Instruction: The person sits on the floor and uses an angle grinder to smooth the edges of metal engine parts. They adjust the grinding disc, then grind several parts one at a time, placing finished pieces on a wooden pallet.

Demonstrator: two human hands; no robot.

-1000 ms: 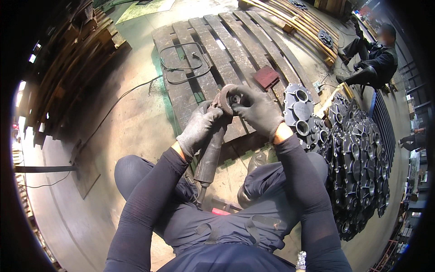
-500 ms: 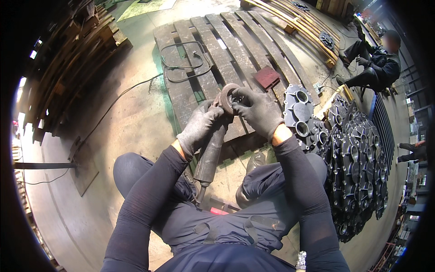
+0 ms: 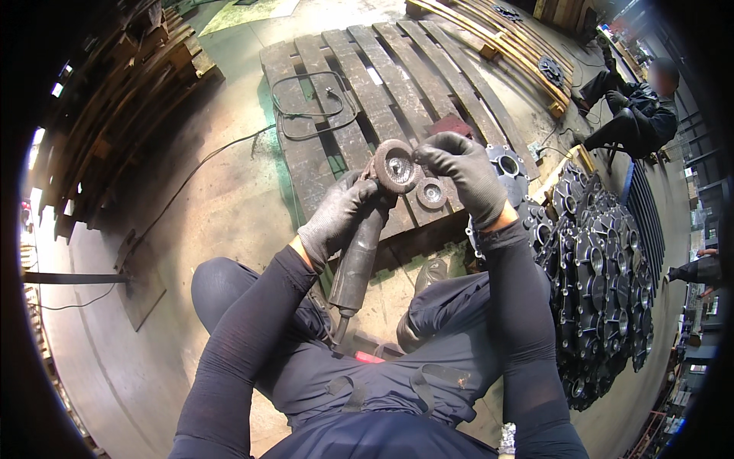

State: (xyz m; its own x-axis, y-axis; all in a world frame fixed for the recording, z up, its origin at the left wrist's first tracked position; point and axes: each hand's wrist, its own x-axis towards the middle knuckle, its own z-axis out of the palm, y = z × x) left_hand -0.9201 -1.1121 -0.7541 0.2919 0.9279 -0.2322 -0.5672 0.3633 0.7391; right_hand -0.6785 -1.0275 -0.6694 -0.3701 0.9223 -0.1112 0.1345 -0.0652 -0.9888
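Note:
My gloved left hand (image 3: 340,213) is closed around the head end of a dark angle grinder (image 3: 356,256), whose body slants down between my knees. A worn abrasive disc (image 3: 390,180) sits on the grinder head, with a bright metal hub in its middle. Just right of it is my gloved right hand (image 3: 468,174), fingers curled and tips pressed together at the disc's edge. Whether they pinch the rim or some small piece is hidden. Below that hand, a smaller round disc (image 3: 432,193) lies on the dark slatted pallet (image 3: 359,61).
A looped black cable (image 3: 313,115) and a dark red block (image 3: 451,126) lie on the pallet. To my right stand stacked dark metal castings (image 3: 596,268). Wooden pallets (image 3: 130,115) are piled at left. A seated person (image 3: 642,107) is at far right.
My right hand has shifted right, off the disc's middle to its edge. The disc's face now shows more fully, and the smaller disc has come into sight. My left hand keeps its hold.

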